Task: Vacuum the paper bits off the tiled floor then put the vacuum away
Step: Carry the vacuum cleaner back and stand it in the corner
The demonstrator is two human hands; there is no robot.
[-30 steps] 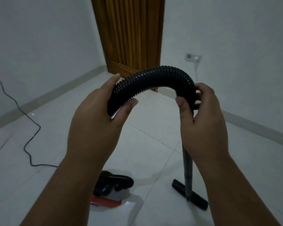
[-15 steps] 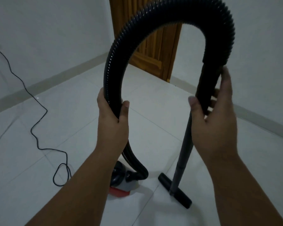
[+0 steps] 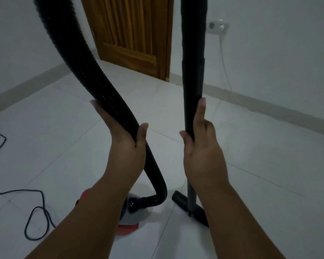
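Note:
My left hand grips the black ribbed vacuum hose, which rises out of the top of the frame and runs down to the red and grey vacuum body on the floor, partly hidden by my left forearm. My right hand holds the upright black wand tube, fingers wrapped around it. The wand ends in the black floor nozzle, resting on the white tiled floor. No paper bits are visible on the tiles.
A black power cord loops over the floor at the left. A wooden door stands at the back. A wall socket with a thin white cable hanging from it sits on the right wall. Grey skirting lines both walls.
Both hands have slid down the hose and wand, which now rise past the top of the frame; the hose arch is out of sight. The view has tilted lower toward the floor.

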